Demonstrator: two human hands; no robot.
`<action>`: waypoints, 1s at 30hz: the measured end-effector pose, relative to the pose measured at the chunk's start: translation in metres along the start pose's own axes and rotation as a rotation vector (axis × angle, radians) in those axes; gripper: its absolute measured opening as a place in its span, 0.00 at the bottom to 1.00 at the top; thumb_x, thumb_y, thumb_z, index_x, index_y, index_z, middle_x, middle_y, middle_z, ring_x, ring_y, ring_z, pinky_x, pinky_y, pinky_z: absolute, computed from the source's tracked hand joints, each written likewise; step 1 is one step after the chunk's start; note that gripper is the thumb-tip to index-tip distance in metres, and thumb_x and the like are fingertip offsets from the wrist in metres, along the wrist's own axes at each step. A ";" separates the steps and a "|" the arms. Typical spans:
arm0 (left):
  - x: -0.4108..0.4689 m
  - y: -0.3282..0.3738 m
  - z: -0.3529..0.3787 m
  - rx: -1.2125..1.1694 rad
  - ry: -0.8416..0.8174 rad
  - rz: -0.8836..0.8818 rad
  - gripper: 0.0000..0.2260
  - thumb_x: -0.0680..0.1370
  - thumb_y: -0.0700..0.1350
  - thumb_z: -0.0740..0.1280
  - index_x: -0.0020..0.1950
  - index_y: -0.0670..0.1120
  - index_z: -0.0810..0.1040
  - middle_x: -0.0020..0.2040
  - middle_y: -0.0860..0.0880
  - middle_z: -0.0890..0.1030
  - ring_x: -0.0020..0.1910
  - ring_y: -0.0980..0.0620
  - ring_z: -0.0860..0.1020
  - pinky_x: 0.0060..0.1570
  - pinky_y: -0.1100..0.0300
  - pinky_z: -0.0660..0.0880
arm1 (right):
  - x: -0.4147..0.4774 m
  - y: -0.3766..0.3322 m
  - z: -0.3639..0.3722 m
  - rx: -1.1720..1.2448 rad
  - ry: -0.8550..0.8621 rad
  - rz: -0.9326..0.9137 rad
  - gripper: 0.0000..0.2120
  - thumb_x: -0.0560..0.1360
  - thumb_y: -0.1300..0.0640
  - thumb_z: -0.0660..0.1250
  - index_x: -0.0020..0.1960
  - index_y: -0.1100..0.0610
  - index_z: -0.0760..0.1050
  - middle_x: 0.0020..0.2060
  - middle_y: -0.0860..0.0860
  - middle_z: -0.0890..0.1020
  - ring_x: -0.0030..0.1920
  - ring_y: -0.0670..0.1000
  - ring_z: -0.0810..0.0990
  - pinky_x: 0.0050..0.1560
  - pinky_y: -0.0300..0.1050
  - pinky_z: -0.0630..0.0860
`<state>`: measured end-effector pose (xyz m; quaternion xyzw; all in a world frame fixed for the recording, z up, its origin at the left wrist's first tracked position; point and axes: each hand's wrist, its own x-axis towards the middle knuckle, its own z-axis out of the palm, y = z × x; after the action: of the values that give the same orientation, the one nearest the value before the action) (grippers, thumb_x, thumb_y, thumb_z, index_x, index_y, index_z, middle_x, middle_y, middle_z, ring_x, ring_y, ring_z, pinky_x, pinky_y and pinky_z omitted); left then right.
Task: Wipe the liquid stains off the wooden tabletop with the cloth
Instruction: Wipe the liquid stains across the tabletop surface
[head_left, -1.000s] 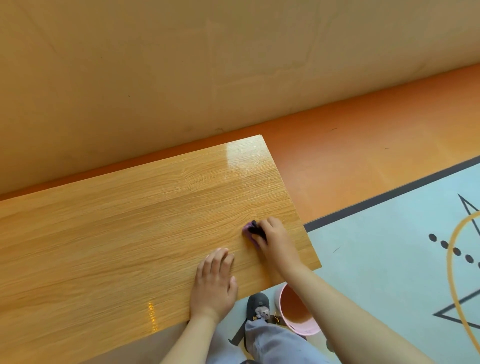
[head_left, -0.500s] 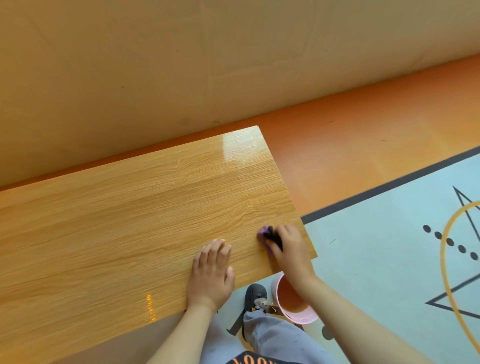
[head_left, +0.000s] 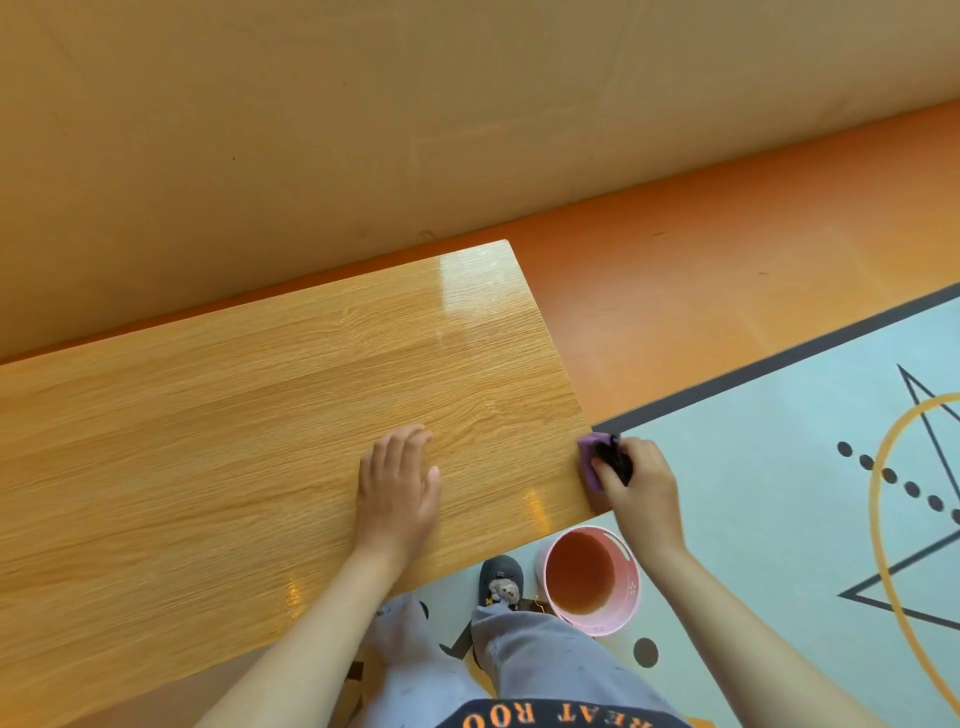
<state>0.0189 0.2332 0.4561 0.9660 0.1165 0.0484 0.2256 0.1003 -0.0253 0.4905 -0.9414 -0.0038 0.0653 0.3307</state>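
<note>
Found the wooden table (head_left: 234, 441) filling the left and middle of the view, glossy, with glare patches but no stain plainly readable. Saw to its right a pale patterned mat (head_left: 753, 493) on the floor. Saw on the mat a pink bucket (head_left: 597, 627) of brownish liquid, just below the table's near right corner. Found the left hand (head_left: 397, 488) flat on the table, its fingers (head_left: 400, 447) straight and together, holding nothing, seemingly bracing. Found the right hand (head_left: 641, 493) just off the table's right end, its fingers (head_left: 605, 470) curled round the purple cloth (head_left: 589, 460), with something dark bunched in the same grip; could not tell what. Placed the cloth touching the right end edge, partly over it.

Judged the step as the finish of a wiping stroke carried off that edge. Judged the next move as needing the cloth back on the wood, pressed flat for a fresh pass, or lowered to the bucket; could not tell which.

Against half a second before, found the cloth moved rightward from inside the edge to the edge itself, and the left hand unmoved.
</note>
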 end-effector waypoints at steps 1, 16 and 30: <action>0.013 -0.003 0.000 0.019 0.002 -0.037 0.17 0.77 0.46 0.59 0.65 0.44 0.71 0.64 0.47 0.73 0.65 0.47 0.69 0.66 0.49 0.66 | 0.007 -0.013 0.009 0.008 -0.039 -0.051 0.06 0.71 0.61 0.71 0.42 0.57 0.73 0.37 0.51 0.73 0.40 0.53 0.72 0.40 0.40 0.62; 0.053 -0.024 0.007 0.100 0.028 -0.205 0.23 0.74 0.51 0.54 0.66 0.43 0.72 0.66 0.46 0.72 0.67 0.45 0.66 0.67 0.47 0.61 | 0.102 -0.042 0.034 -0.013 -0.027 -0.164 0.06 0.73 0.58 0.69 0.44 0.59 0.74 0.40 0.50 0.71 0.43 0.54 0.73 0.41 0.40 0.61; 0.056 -0.021 0.004 0.147 -0.039 -0.254 0.23 0.74 0.52 0.54 0.67 0.45 0.69 0.68 0.47 0.70 0.69 0.46 0.64 0.68 0.48 0.60 | 0.089 -0.111 0.103 0.038 -0.253 -0.406 0.10 0.72 0.56 0.70 0.50 0.60 0.76 0.45 0.54 0.76 0.49 0.52 0.73 0.45 0.42 0.69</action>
<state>0.0696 0.2636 0.4452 0.9582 0.2364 -0.0079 0.1607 0.1797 0.1301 0.4691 -0.8992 -0.2333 0.1151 0.3518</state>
